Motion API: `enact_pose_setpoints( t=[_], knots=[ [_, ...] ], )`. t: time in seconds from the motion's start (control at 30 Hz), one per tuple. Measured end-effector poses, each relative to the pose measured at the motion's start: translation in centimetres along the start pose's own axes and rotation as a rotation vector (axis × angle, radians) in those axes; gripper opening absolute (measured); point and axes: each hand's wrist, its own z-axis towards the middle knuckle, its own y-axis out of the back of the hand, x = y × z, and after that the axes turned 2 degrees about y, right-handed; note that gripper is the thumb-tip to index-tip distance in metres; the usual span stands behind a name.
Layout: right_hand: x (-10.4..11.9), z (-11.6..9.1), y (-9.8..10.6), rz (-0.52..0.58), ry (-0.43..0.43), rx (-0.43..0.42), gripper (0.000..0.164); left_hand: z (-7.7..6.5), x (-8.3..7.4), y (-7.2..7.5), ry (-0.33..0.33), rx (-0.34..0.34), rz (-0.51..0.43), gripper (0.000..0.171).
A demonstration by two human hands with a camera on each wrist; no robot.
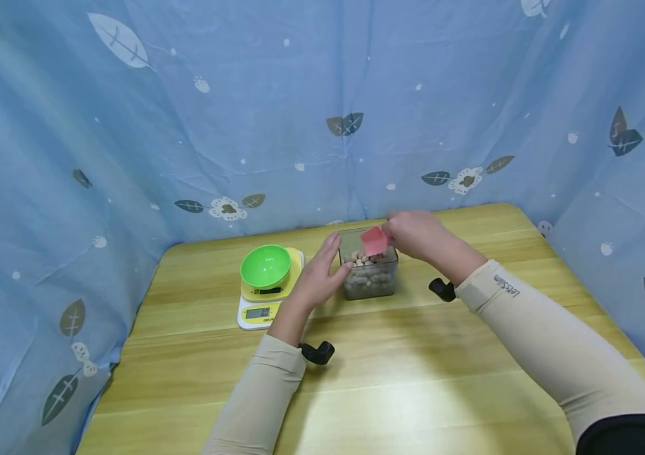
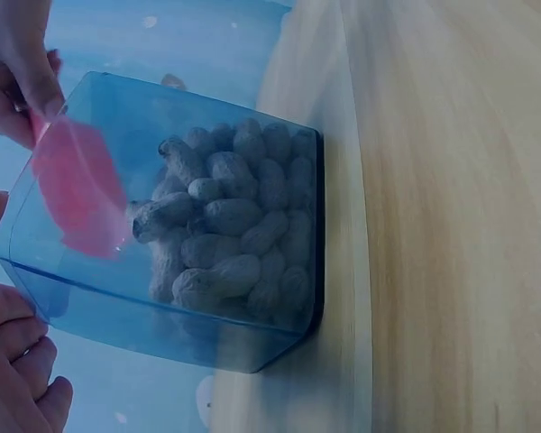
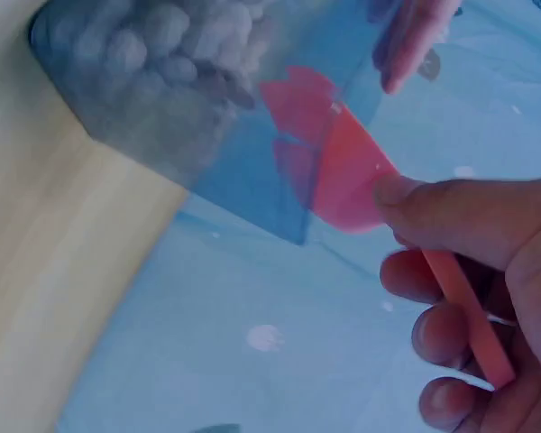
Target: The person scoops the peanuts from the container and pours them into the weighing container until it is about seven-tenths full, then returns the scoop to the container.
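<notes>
A clear, grey-tinted box (image 1: pixel 369 282) stands on the table, partly filled with unshelled peanuts (image 2: pixel 230 216). My right hand (image 1: pixel 420 237) grips the handle of a pink scoop (image 1: pixel 374 241), thumb on top and fingers curled round it. The scoop's bowl dips inside the box mouth, just above the peanuts, as the right wrist view (image 3: pixel 343 171) also has it through the wall. My left hand (image 1: pixel 318 273) is at the box's left side, fingers extended and thumb apart, fingertips right at the rim.
Left of the box, a green bowl (image 1: pixel 265 266) sits on a yellow and white kitchen scale (image 1: pixel 251 314) whose display reads 0.0. A blue patterned curtain (image 1: pixel 300 114) hangs behind and beside the wooden table (image 1: pixel 356 379).
</notes>
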Motion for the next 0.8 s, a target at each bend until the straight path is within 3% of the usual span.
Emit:
enact_pose_setpoints(
  t=[0.17, 0.3, 0.43, 0.63, 0.8],
  knots=[
    [0.5, -0.2, 0.9, -0.16, 0.124, -0.06, 0.015, 0.0, 0.2, -0.1, 0.009, 0.001, -0.045, 0.071],
    [1.0, -0.1, 0.2, -0.307, 0.193, -0.069, 0.011, 0.1, 0.3, -0.4, 0.005, -0.005, -0.06, 0.071],
    [1.0, 0.1, -0.8, -0.364, 0.22, -0.075, 0.013, 0.1, 0.3, -0.5, -0.003, -0.004, -0.074, 0.071],
    [0.3, 0.5, -2.4, -0.289, 0.272, -0.121, 0.014, 0.2, 0.4, -0.7, -0.002, -0.022, -0.085, 0.069],
    [-0.5, 0.8, -3.5, -0.048, 0.248, -0.133, 0.011, 0.2, 0.5, -0.8, -0.005, -0.031, -0.081, 0.07]
  ],
)
